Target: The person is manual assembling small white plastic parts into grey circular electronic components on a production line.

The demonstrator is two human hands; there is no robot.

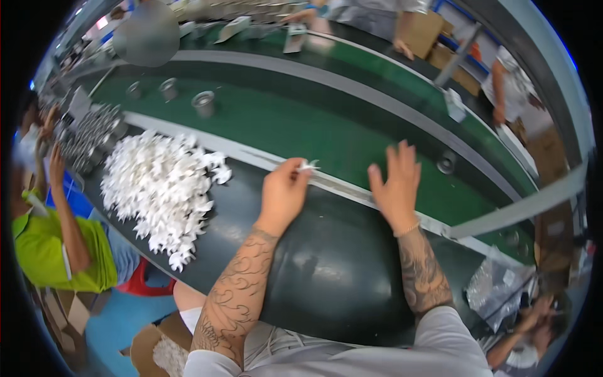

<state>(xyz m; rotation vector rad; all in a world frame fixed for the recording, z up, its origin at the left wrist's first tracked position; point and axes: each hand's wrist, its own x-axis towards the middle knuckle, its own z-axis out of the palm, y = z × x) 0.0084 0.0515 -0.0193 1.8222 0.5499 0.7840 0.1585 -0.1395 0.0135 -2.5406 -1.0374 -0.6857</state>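
My left hand [282, 193] is pinched around a small white plastic piece [309, 166] with thin prongs, just over the near rail of the green conveyor belt [301, 113]. Fingers spread, my right hand [398, 185] hovers above the belt's near edge and holds nothing. A big heap of similar white plastic pieces [157, 188] lies on the dark table [333, 264], left of my left forearm. Beyond my right hand, a small metal cup-shaped part [446, 162] rests on the belt.
More grey metal cups [203, 103] stand at the belt's far left. Beside the heap is a stack of metal parts [94, 135]. A slanted metal post [515, 210] and a clear plastic bag [496, 286] are at right. Co-workers sit or stand around; one wears a lime shirt [66, 245].
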